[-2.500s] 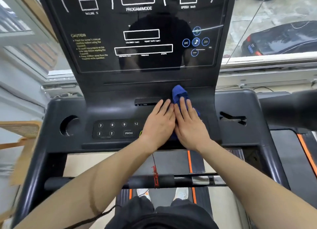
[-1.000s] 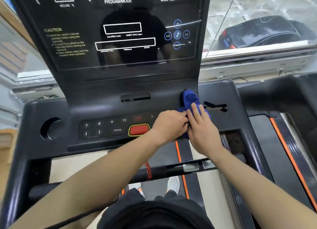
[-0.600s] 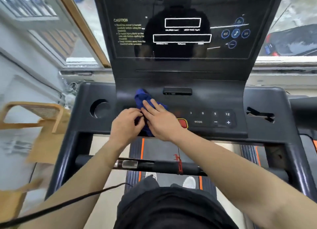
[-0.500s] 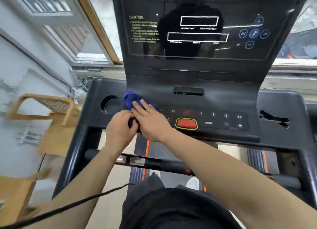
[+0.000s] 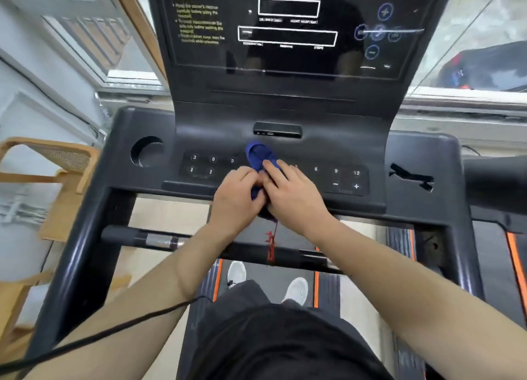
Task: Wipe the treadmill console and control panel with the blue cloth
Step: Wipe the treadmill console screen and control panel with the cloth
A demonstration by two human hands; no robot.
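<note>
The blue cloth (image 5: 260,157) lies bunched on the middle of the black control panel (image 5: 336,177), over its centre buttons. My left hand (image 5: 238,198) grips the cloth's near edge with curled fingers. My right hand (image 5: 291,194) presses flat on the cloth from the right, fingers pointing up-left. Above the panel rises the glossy console screen (image 5: 285,37) with white outlines and yellow caution text. The panel's number keys show to the left and right of my hands; the middle ones are hidden.
A round cup holder (image 5: 147,151) sits at the panel's left end, a slot (image 5: 410,177) at its right. A handlebar (image 5: 159,238) with a red safety cord (image 5: 271,245) crosses below my wrists. A wooden chair (image 5: 42,185) stands at the left.
Both hands slid the cloth from the panel's right side to its left end, then back to the centre, where it now covers the red button.
</note>
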